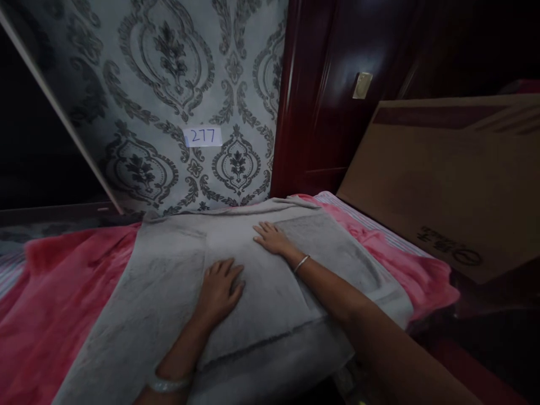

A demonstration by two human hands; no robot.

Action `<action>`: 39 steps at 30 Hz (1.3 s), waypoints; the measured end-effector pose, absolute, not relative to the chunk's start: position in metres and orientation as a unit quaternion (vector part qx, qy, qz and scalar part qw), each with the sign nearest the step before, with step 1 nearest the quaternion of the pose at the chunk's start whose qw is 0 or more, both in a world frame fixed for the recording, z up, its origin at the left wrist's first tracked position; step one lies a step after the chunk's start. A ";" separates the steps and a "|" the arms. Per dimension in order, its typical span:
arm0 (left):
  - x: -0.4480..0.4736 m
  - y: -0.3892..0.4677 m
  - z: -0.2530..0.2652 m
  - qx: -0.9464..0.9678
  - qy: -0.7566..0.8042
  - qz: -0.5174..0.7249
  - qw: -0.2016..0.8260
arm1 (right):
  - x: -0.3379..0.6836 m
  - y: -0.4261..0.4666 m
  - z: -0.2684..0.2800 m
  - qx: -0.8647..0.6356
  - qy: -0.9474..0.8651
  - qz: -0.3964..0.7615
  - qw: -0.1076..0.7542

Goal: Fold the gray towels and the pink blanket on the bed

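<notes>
The grey cloth (147, 304) lies spread over a pink blanket (76, 287), long side toward the wall (169, 56). Take the cloth as a dial, with 12 o'clock at the wall. Its surface is mostly flat, with low ripples at 12 and a dark line, fold or seam, I cannot tell which, toward 6.

By its look it is soft, limp and fairly light, more likely to drag and wrinkle than to slip, and hard to damage. It should smooth easily under a flat palm but sag if lifted from the middle; the edges or corners, at about 11 and 4, would give the better hold.

The left hand (219, 289) lies palm down near the centre, fingers spread. The right hand (274, 239) rests farther out toward 1, also palm down, fingers apart. Neither grips anything; how hard they press does not show. A bangle (301, 263) circles the right wrist, and a band (166, 384) the left.

The blanket shows at 9 and again at 3, where a striped sheet (375, 226) edges out beyond it. Outward, a label (203, 136) reading 277 is on the wall near 12, a dark red door (316, 67) stands at 1, and a cardboard box (442, 169) leans at 2.
</notes>
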State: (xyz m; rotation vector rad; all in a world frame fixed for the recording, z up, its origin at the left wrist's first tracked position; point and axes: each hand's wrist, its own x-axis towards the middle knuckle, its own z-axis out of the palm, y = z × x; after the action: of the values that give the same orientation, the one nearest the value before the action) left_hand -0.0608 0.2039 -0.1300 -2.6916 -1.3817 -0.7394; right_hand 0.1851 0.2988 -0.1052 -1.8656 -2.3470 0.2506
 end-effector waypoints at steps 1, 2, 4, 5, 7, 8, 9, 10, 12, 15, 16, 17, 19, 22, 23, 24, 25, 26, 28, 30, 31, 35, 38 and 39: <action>-0.061 0.204 -0.130 -0.864 -0.443 -0.239 0.011 | 0.190 0.301 -0.104 -0.629 -0.769 0.089 0.068; -0.062 0.205 -0.129 -0.864 -0.443 -0.240 0.007 | 0.193 0.303 -0.103 -0.637 -0.762 0.094 0.071; -0.063 0.205 -0.127 -0.865 -0.441 -0.239 0.002 | 0.193 0.306 -0.097 -0.647 -0.752 0.102 0.071; -0.064 0.205 -0.126 -0.867 -0.439 -0.238 0.000 | 0.191 0.304 -0.094 -0.655 -0.746 0.104 0.068; -0.065 0.205 -0.125 -0.868 -0.435 -0.238 -0.001 | 0.183 0.294 -0.087 -0.670 -0.733 0.100 0.066; -0.065 0.206 -0.124 -0.868 -0.435 -0.240 -0.001 | 0.177 0.284 -0.084 -0.671 -0.733 0.089 0.070; -0.066 0.206 -0.124 -0.865 -0.438 -0.243 -0.001 | 0.172 0.272 -0.083 -0.662 -0.742 0.076 0.078; -0.066 0.207 -0.124 -0.862 -0.442 -0.249 -0.001 | 0.167 0.257 -0.083 -0.641 -0.760 0.063 0.086; -0.067 0.209 -0.125 -0.855 -0.450 -0.257 0.001 | 0.157 0.225 -0.089 -0.579 -0.809 0.055 0.089; -0.066 0.212 -0.126 -0.864 -0.446 -0.235 0.009 | 0.147 0.188 -0.103 -0.516 -0.850 0.074 0.082; -0.065 0.213 -0.127 -0.868 -0.444 -0.219 0.013 | 0.145 0.181 -0.107 -0.511 -0.852 0.074 0.086; -0.065 0.214 -0.127 -0.872 -0.445 -0.206 0.016 | 0.145 0.177 -0.110 -0.510 -0.852 0.070 0.092; -0.064 0.216 -0.127 -0.873 -0.448 -0.190 0.021 | 0.145 0.175 -0.112 -0.514 -0.850 0.063 0.098; -0.064 0.218 -0.126 -0.875 -0.446 -0.187 0.028 | 0.149 0.174 -0.107 -0.516 -0.849 0.069 0.091; -0.064 0.219 -0.126 -0.875 -0.446 -0.186 0.029 | 0.152 0.170 -0.106 -0.516 -0.849 0.075 0.087; -0.065 0.219 -0.126 -0.875 -0.445 -0.186 0.031 | 0.155 0.164 -0.104 -0.514 -0.850 0.081 0.084; -0.065 0.220 -0.126 -0.875 -0.446 -0.186 0.034 | 0.158 0.156 -0.103 -0.512 -0.850 0.087 0.083; -0.065 0.220 -0.126 -0.874 -0.446 -0.187 0.037 | 0.162 0.147 -0.103 -0.510 -0.851 0.092 0.084; -0.065 0.220 -0.126 -0.873 -0.447 -0.189 0.044 | 0.172 0.123 -0.105 -0.512 -0.848 0.104 0.088; -0.065 0.220 -0.127 -0.873 -0.448 -0.189 0.050 | 0.182 0.099 -0.108 -0.519 -0.841 0.115 0.097; -0.065 0.221 -0.126 -0.873 -0.448 -0.187 0.051 | 0.187 0.088 -0.109 -0.524 -0.837 0.120 0.103; -0.062 0.226 -0.118 -0.873 -0.456 -0.167 0.045 | 0.200 0.065 -0.103 -0.539 -0.823 0.130 0.122; -0.045 0.237 -0.104 -0.886 -0.442 -0.136 0.031 | 0.198 0.074 -0.090 -0.532 -0.827 0.117 0.139; -0.036 0.243 -0.098 -0.894 -0.430 -0.124 0.023 | 0.196 0.080 -0.086 -0.529 -0.829 0.106 0.149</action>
State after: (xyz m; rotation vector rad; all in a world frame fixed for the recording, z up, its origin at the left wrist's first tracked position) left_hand -0.0362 0.2429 -0.0985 -2.7677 -1.3329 -0.3832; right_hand 0.1959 0.0798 -0.0860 -1.5207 -2.3823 0.3037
